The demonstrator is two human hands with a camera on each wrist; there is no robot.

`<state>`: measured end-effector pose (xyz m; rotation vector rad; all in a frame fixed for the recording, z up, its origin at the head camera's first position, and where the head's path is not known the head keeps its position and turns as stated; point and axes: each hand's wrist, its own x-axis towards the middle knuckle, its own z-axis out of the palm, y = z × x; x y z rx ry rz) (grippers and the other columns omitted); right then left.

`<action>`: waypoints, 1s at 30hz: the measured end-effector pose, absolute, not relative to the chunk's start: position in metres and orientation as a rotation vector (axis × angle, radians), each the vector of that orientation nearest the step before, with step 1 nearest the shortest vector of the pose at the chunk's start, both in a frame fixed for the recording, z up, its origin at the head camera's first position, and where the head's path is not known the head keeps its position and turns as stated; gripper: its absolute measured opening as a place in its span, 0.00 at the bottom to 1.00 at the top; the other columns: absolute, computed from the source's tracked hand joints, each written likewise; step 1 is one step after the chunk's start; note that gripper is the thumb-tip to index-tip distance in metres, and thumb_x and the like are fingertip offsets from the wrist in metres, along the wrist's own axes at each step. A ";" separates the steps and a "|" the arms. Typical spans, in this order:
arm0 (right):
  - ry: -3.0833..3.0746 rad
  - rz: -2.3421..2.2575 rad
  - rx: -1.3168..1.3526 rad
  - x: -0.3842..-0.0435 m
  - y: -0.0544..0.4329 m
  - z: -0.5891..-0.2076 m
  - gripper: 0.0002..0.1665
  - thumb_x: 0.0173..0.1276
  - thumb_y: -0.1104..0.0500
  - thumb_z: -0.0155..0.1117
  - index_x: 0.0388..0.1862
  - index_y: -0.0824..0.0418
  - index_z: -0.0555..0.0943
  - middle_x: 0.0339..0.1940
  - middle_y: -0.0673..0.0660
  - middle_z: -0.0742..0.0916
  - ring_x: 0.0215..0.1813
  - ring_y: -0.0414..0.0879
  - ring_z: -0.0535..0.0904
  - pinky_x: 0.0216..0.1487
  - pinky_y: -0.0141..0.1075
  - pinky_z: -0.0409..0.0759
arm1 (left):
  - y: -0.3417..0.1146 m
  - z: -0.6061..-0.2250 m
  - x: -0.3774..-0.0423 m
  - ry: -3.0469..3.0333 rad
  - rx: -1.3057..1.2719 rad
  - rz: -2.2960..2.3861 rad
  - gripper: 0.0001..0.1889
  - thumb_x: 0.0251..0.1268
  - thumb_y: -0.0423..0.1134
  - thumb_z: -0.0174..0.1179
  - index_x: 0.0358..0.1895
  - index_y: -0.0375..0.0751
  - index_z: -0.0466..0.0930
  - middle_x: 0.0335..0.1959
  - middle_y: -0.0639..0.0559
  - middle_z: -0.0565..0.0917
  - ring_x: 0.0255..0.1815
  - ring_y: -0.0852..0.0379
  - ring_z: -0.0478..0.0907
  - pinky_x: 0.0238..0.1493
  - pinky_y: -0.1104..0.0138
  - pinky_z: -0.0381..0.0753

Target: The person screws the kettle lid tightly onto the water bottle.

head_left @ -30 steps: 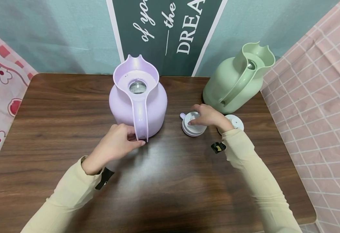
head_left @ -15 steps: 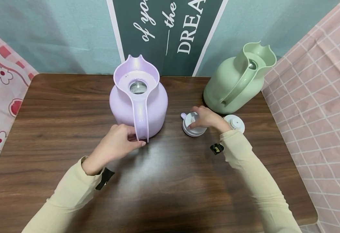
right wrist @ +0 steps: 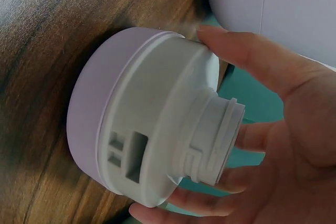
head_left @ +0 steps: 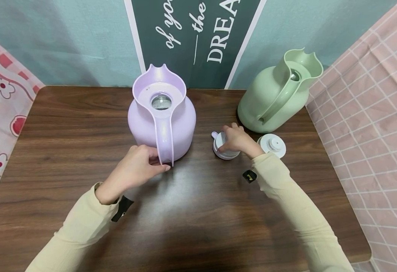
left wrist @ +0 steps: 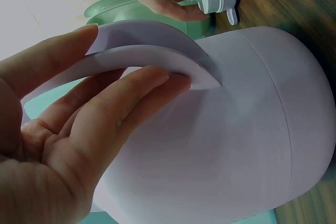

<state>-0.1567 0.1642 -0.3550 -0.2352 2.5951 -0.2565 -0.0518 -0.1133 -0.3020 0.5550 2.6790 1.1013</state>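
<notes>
A lavender thermos jug (head_left: 181,121) stands upright with its mouth uncovered. My left hand (head_left: 135,166) holds the lower part of its handle (head_left: 164,138), the thumb on one side and fingers on the other; the left wrist view shows the same handle (left wrist: 152,56). To the jug's right, its white and lavender lid (right wrist: 152,114) sits upside down on the table, the narrow neck facing up. My right hand (head_left: 237,139) spans this lid from above. In the right wrist view, thumb and fingertips (right wrist: 210,35) meet opposite edges of its rim.
A green thermos jug (head_left: 269,98), also uncovered, stands at the back right of the wooden table (head_left: 198,219). Another white lid (head_left: 274,145) lies upside down in front of it. Behind the table hangs a blue-green cloth (head_left: 93,41); pink gridded cloth (head_left: 375,128) borders the right side.
My right hand has shifted slightly left and its fingers have come down around the lid, uncovering more of the other white lid. The left hand stays on the jug handle.
</notes>
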 end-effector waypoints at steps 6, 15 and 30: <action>2.604 -0.297 -0.245 -0.157 0.167 -0.356 0.44 0.47 0.52 0.72 0.61 0.68 0.67 0.54 0.69 0.70 0.55 0.64 0.64 0.49 0.52 0.69 | -0.114 -0.301 -0.052 2.671 0.554 1.111 0.03 0.49 0.37 0.67 0.24 0.43 0.82 0.16 0.60 0.75 0.20 0.60 0.66 0.25 0.65 0.67; 2.607 -0.343 -0.255 -0.156 0.171 -0.351 0.45 0.47 0.52 0.71 0.62 0.69 0.65 0.54 0.71 0.69 0.53 0.64 0.67 0.47 0.50 0.71 | -0.114 -0.301 -0.052 2.671 0.553 1.116 0.03 0.49 0.37 0.67 0.24 0.43 0.82 0.16 0.60 0.76 0.21 0.59 0.66 0.26 0.65 0.67; 2.654 -0.386 -0.299 -0.156 0.170 -0.328 0.39 0.48 0.51 0.70 0.57 0.67 0.69 0.53 0.70 0.72 0.52 0.60 0.68 0.46 0.48 0.70 | -0.117 -0.301 -0.052 2.651 0.547 1.135 0.04 0.49 0.37 0.67 0.24 0.44 0.82 0.16 0.60 0.76 0.21 0.60 0.67 0.26 0.65 0.68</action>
